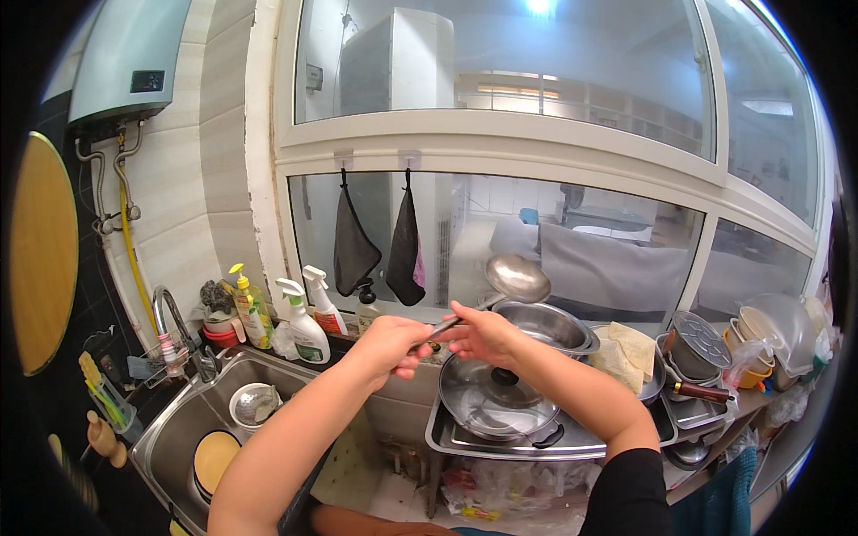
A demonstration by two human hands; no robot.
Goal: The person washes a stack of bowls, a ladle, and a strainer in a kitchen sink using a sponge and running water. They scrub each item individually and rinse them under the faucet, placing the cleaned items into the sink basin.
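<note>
My left hand (391, 347) is closed around the handle end of a metal ladle (518, 278), over the gap between sink and pot rack. Further along the handle, my right hand (485, 337) holds it loosely between thumb and fingers. The ladle's round, shiny bowl points away to the right, above an open steel pot (547, 326). Below my right hand stands a wide pan with a glass lid (497, 402) with a black knob; my wrist and forearm cover part of it.
At left, the steel sink (165, 444) holds a white bowl (254, 406) and a yellow dish (216, 460). Spray bottles (308, 330) line the back ledge. A folded beige cloth (623, 355) and a wooden-handled pan (702, 391) sit right. Dark cloths (356, 246) hang by the window.
</note>
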